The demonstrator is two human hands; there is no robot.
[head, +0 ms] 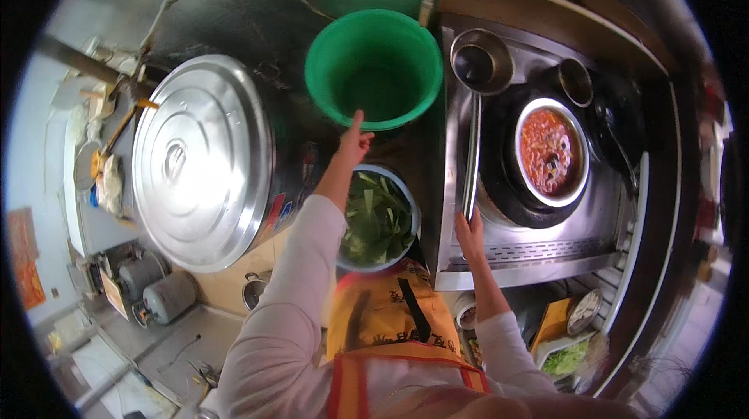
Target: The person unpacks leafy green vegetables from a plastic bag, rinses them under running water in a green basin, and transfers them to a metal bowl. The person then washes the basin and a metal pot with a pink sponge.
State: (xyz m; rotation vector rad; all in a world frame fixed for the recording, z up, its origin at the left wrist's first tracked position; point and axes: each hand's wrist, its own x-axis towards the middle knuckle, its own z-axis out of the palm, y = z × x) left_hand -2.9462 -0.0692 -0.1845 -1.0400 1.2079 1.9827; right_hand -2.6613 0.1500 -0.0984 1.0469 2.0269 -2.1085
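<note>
My left hand [355, 141] is at the near rim of a green plastic bucket [374, 71], its index finger stretched over the rim; whether it grips the rim is unclear. Below that hand, a pale blue basin [414, 208] holds green leafy vegetables [376, 220] in water. My right hand [470, 230] is closed around the end of the long handle of a metal ladle [483, 62], whose bowl rests at the back left of the steel stove and contains dark liquid. Right of the handle, a metal pot [579, 185] of red, chunky food sits over the black burner ring.
A large steel lid [199, 167] covers a big pot on the left. A smaller metal container [575, 82] and a black wok [620, 120] with a utensil stand at the stove's back right. Gas cylinders [169, 296] stand on the floor at lower left; a tray of chopped greens [564, 357] is at lower right.
</note>
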